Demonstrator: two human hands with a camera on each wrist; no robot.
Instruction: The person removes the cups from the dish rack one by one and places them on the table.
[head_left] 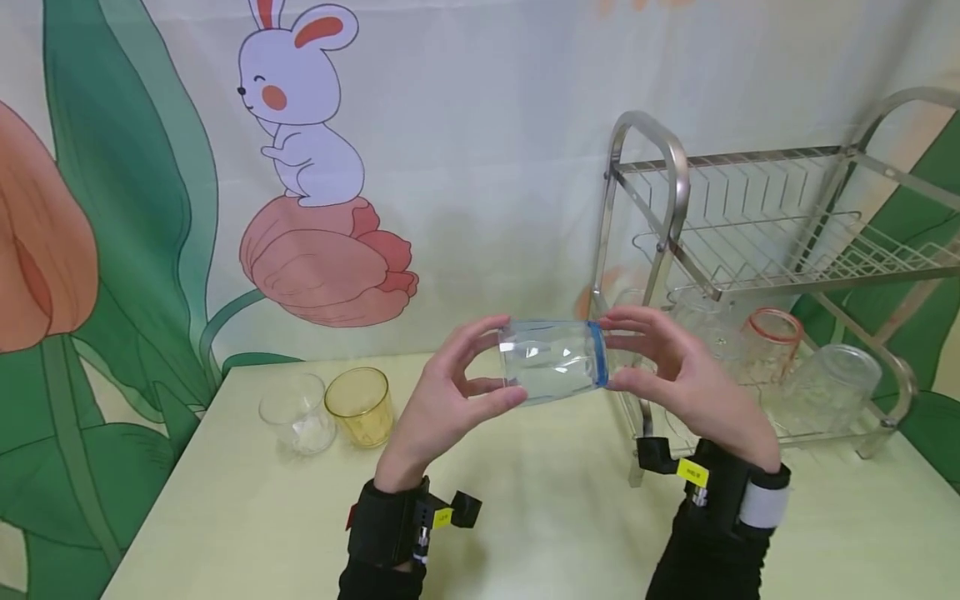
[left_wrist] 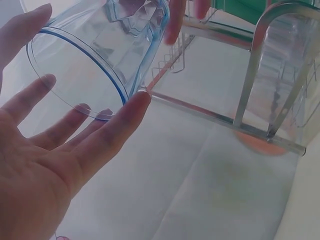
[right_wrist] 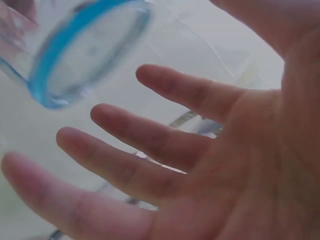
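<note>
A clear, blue-tinted drinking glass (head_left: 553, 360) is held on its side above the table, its deep-blue end pointing right. My left hand (head_left: 450, 383) grips the other end, thumb at the near side and fingers spread around the edge, as the left wrist view also shows on the glass (left_wrist: 95, 55). At the blue end, my right hand (head_left: 671, 367) is spread around the glass. The right wrist view shows its fingers (right_wrist: 155, 142) fairly straight and apart from the blue ring (right_wrist: 62, 45); the thumb's tip is out of that frame.
On the table's left stand a clear glass (head_left: 300, 417) and a yellow glass (head_left: 363, 408), side by side. A two-tier metal dish rack (head_left: 678, 192) stands at the right. Its lower tier holds several glasses, including a red-rimmed glass (head_left: 772, 333) and a clear one (head_left: 832, 387).
</note>
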